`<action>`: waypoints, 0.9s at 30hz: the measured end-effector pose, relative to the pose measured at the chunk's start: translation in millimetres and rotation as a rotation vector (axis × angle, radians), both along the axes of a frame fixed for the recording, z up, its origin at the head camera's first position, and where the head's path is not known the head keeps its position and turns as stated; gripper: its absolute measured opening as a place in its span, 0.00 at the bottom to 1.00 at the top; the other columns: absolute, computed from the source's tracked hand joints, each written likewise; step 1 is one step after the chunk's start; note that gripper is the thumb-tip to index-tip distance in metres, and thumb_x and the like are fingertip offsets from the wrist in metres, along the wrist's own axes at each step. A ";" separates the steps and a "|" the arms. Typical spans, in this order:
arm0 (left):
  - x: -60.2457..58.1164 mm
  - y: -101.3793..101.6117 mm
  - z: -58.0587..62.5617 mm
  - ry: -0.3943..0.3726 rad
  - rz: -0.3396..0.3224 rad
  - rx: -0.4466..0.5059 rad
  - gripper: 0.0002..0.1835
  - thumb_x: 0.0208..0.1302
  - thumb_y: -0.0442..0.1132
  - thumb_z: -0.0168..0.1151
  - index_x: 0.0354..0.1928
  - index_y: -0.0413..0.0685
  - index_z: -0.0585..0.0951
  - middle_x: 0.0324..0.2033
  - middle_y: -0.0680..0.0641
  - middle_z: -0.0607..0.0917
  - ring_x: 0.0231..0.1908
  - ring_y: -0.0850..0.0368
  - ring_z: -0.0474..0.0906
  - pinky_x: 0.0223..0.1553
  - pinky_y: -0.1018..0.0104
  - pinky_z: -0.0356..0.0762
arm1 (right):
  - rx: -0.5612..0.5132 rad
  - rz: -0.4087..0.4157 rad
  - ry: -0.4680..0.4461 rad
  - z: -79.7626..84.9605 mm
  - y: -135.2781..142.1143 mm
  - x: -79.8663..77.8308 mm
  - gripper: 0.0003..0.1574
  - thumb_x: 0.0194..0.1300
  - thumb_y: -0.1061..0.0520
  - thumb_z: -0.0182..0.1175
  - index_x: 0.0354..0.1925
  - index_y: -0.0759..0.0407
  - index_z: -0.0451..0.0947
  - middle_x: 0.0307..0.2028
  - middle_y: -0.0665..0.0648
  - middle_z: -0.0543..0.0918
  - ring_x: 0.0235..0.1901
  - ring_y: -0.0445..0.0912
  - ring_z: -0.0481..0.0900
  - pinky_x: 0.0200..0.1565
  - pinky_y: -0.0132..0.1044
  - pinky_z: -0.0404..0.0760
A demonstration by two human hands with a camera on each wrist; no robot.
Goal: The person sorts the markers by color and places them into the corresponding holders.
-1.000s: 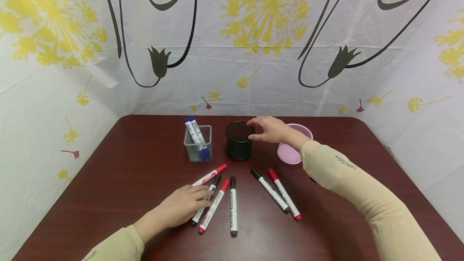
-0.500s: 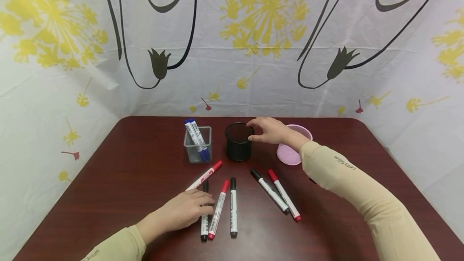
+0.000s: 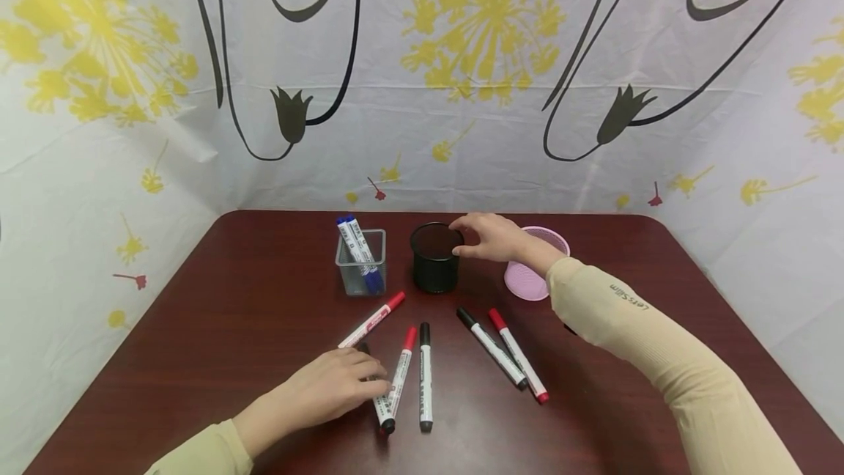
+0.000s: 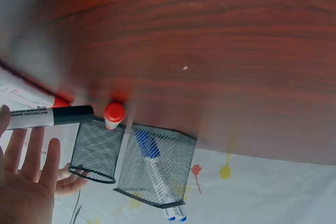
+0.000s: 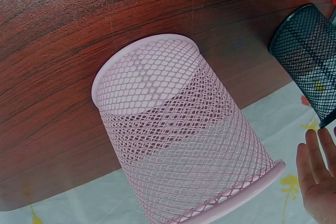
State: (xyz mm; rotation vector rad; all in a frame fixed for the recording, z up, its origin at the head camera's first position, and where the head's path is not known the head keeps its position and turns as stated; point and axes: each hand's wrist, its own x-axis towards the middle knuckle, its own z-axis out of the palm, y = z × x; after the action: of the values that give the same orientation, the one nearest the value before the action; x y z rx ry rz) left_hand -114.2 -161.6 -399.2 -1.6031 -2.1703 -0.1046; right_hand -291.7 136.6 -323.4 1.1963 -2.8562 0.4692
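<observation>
My left hand [image 3: 330, 387] pinches a black-capped whiteboard marker [image 4: 31, 117] between thumb and fingers, low over the table. In the head view that marker's lower end crosses a red-capped marker [image 3: 404, 366], and the fingers hide its middle. Another red-capped marker [image 3: 372, 319] lies just beyond the hand. My right hand [image 3: 491, 237] is at the right side of the round black mesh pen cup [image 3: 435, 273], fingertips and thumb right at its rim. In the right wrist view its fingers [image 5: 315, 156] look straight beside that rim.
A square grey mesh holder [image 3: 352, 281] with two blue-capped markers [image 3: 359, 248] stands left of the black cup. Behind my right wrist is a pink mesh cup [image 3: 527, 284]. More markers lie in front: one black-capped [image 3: 426, 380], and a crossed black [image 3: 494, 350] and red pair [image 3: 521, 358].
The black-capped marker in my left hand has swung round, its lower end moving right, now over the red-capped marker. The farther red-capped marker has shifted slightly left. My right hand stays at the cup.
</observation>
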 end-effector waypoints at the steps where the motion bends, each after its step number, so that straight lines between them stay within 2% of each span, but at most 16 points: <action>1: 0.9 0.5 1.4 0.008 -0.004 0.007 0.08 0.56 0.36 0.62 0.37 0.56 0.78 0.36 0.55 0.80 0.37 0.60 0.76 0.41 0.68 0.73 | 0.000 0.000 -0.001 0.2 0.0 0.1 0.29 0.58 0.47 0.61 0.55 0.60 0.73 0.50 0.60 0.76 0.49 0.52 0.74 0.49 0.49 0.70; 3: 2.7 1.6 4.3 0.008 -0.002 0.019 0.05 0.61 0.36 0.55 0.36 0.55 0.78 0.35 0.56 0.80 0.36 0.60 0.76 0.40 0.68 0.73 | 0.000 -0.003 -0.006 0.5 0.1 0.4 0.29 0.58 0.47 0.61 0.55 0.60 0.73 0.50 0.60 0.76 0.49 0.52 0.74 0.49 0.49 0.70; 6: 4.9 3.8 9.2 -0.029 -0.003 0.051 0.08 0.65 0.37 0.49 0.37 0.54 0.78 0.34 0.57 0.80 0.35 0.62 0.76 0.39 0.69 0.74 | 0.003 -0.008 -0.009 0.8 0.2 0.5 0.29 0.58 0.47 0.61 0.55 0.59 0.73 0.50 0.60 0.76 0.48 0.52 0.74 0.49 0.48 0.71; 12: 6.0 8.1 22.0 -0.089 -0.042 0.151 0.07 0.60 0.38 0.58 0.41 0.51 0.79 0.32 0.58 0.80 0.33 0.64 0.75 0.40 0.70 0.73 | 0.006 -0.004 -0.013 0.7 0.4 -0.2 0.29 0.58 0.47 0.61 0.55 0.60 0.72 0.50 0.60 0.76 0.49 0.52 0.74 0.49 0.49 0.70; 18: 5.3 15.6 36.2 -0.242 -0.027 0.250 0.10 0.62 0.44 0.58 0.42 0.51 0.79 0.31 0.58 0.80 0.31 0.67 0.73 0.36 0.75 0.72 | 0.007 -0.002 -0.010 -0.2 0.2 -0.7 0.29 0.58 0.47 0.61 0.55 0.60 0.72 0.51 0.60 0.76 0.50 0.52 0.73 0.50 0.48 0.70; 21: 4.2 20.0 41.0 -0.315 -0.033 0.286 0.10 0.61 0.44 0.59 0.42 0.49 0.79 0.31 0.57 0.80 0.31 0.68 0.73 0.36 0.78 0.71 | 0.003 0.003 0.002 0.1 0.1 -0.2 0.29 0.58 0.47 0.61 0.54 0.61 0.73 0.50 0.60 0.76 0.49 0.52 0.74 0.49 0.49 0.70; 25: 3.1 26.2 48.0 -0.470 -0.038 0.356 0.11 0.58 0.42 0.63 0.42 0.47 0.79 0.33 0.56 0.81 0.33 0.68 0.76 0.39 0.77 0.72 | 0.002 0.001 -0.002 0.0 0.3 0.1 0.29 0.58 0.47 0.61 0.55 0.61 0.73 0.50 0.60 0.76 0.49 0.52 0.74 0.49 0.49 0.70; 27: 2.2 29.0 52.0 -0.546 -0.050 0.397 0.12 0.57 0.39 0.64 0.42 0.46 0.78 0.34 0.55 0.82 0.35 0.67 0.77 0.40 0.74 0.73 | 0.003 -0.003 -0.013 -0.3 0.4 -0.4 0.29 0.59 0.47 0.61 0.55 0.61 0.72 0.50 0.60 0.76 0.49 0.52 0.74 0.49 0.49 0.70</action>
State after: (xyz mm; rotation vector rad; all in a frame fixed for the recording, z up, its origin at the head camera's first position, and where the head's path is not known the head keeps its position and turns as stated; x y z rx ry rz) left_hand -111.9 -132.6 -347.1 -1.5084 -2.2857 -1.0264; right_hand -292.1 137.0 -323.7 1.1934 -2.8701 0.4752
